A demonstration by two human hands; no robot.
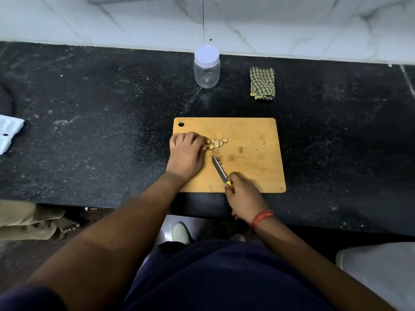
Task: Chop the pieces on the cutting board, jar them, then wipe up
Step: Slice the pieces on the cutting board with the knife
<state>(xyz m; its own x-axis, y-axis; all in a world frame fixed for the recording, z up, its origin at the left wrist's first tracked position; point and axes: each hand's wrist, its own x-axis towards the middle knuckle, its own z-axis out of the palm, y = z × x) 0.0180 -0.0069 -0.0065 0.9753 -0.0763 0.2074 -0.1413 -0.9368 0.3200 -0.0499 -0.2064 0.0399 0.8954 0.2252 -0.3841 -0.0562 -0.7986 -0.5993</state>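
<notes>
1. On the black stone counter [89,122] I see a wooden cutting board [253,171] lying flat near the front edge, its hanging hole at the far left corner.
2. My left hand [186,153] rests on the board's left side, fingers curled over and pressing on the pale sliced pieces [216,142]; a few slices lie fanned out just beside the fingertips.
3. My right hand [243,194] grips the yellow handle of a small knife [219,169]. The blade points away toward the slices, its tip just short of them; I cannot tell whether it touches the board.
4. Dark crumbs lie by the blade tip, and a few small bits sit apart on the board's right half.
5. A clear plastic jar [206,72] with its white lid on stands upright beyond the board, near the marble wall.
6. A folded green checked cloth [262,83] lies to the jar's right, apart from it.
</notes>
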